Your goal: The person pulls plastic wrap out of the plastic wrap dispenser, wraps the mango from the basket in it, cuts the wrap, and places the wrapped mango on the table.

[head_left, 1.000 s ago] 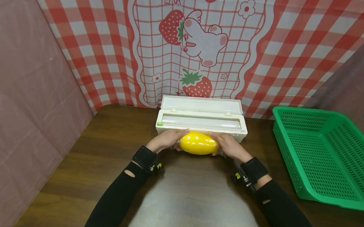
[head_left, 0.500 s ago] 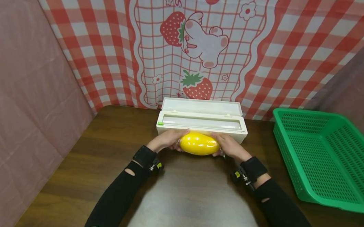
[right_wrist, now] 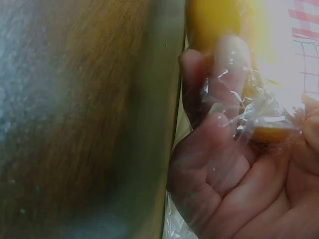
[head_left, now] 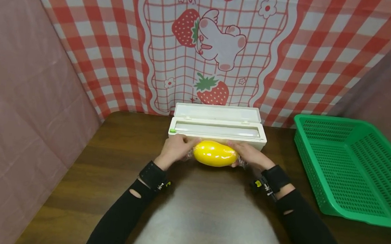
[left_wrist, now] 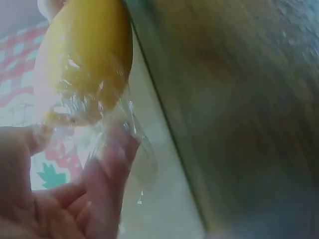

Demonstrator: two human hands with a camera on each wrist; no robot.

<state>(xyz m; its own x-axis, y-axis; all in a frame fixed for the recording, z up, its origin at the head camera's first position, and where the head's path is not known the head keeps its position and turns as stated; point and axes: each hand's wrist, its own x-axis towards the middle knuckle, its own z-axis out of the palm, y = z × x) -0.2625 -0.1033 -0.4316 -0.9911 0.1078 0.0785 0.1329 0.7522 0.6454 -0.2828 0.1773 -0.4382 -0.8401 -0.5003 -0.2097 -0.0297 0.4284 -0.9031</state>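
Observation:
A glossy yellow mango (head_left: 215, 153), wrapped in clear cling film, is held lengthwise between both hands in front of the white film dispenser. My left hand (head_left: 178, 148) pinches the loose film (left_wrist: 127, 132) at the mango's left end, thumb and fingers around it in the left wrist view. At the other end, my right hand (head_left: 249, 154) grips the mango with its fingers under it, and crumpled film (right_wrist: 254, 117) bunches by the palm. Behind the mango stands the cling film dispenser (head_left: 216, 140), its lid (head_left: 217, 112) raised and a green slider (head_left: 172, 130) at its left.
A green plastic basket (head_left: 330, 202) stands at the right of the brown wooden table (head_left: 113, 162). A red and white checked cloth (head_left: 112, 58) hangs behind the table, with pinkish cloth (head_left: 27, 109) at the left side.
My left hand has turned and lifted slightly at the wrist, and its fingers have shifted onto the film at the mango's left end. The right hand has moved a little to the right.

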